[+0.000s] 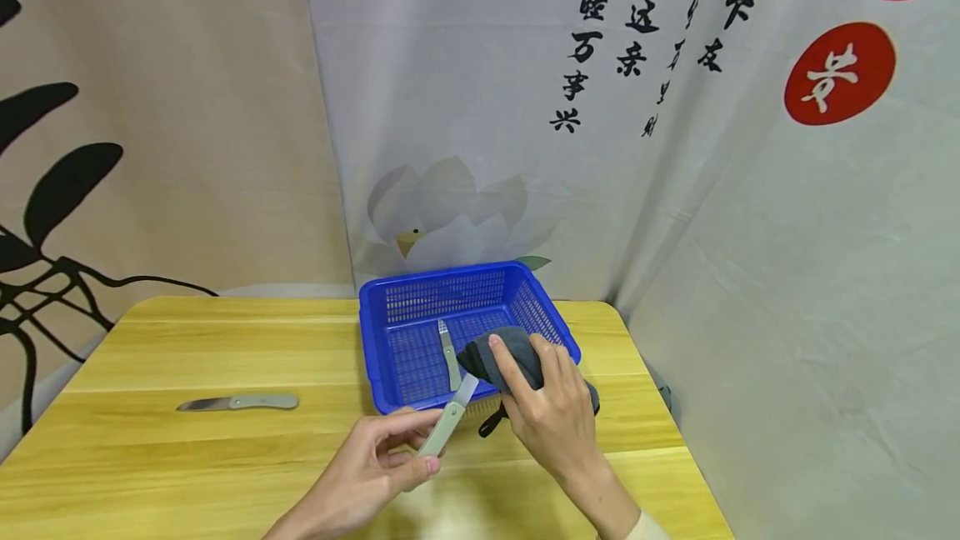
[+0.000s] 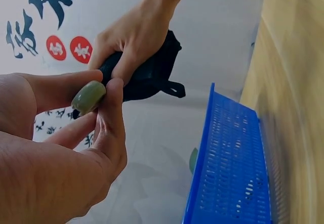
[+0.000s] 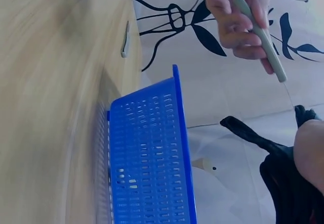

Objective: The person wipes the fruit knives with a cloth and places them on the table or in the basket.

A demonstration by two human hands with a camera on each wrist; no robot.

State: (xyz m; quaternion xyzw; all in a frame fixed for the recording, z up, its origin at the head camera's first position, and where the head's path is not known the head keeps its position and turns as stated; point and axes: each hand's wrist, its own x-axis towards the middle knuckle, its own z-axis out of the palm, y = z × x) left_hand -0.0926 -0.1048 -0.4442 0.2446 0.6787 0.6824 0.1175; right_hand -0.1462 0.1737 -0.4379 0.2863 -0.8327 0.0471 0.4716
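Observation:
My left hand (image 1: pixel 386 461) pinches the pale green handle of a small folding knife (image 1: pixel 448 423) between thumb and fingers, blade pointing up and away. My right hand (image 1: pixel 551 407) grips a bunched dark grey cloth (image 1: pixel 517 352) with a hanging loop, its dark tip right at the blade's end. Seen from the left wrist, the butt of the knife handle (image 2: pixel 89 96) faces the camera. In the right wrist view the thin blade runs from the handle (image 3: pixel 260 38) toward the cloth (image 3: pixel 283 178). Both hands are raised in front of the basket.
A blue plastic basket (image 1: pixel 371 352) stands at the table's back, with another green-handled knife (image 1: pixel 448 357) lying in it. A third such knife (image 1: pixel 238 402) lies on the wooden table (image 1: pixel 187 473) at left, blade pointing left. A printed curtain (image 1: pixel 465 90) hangs behind.

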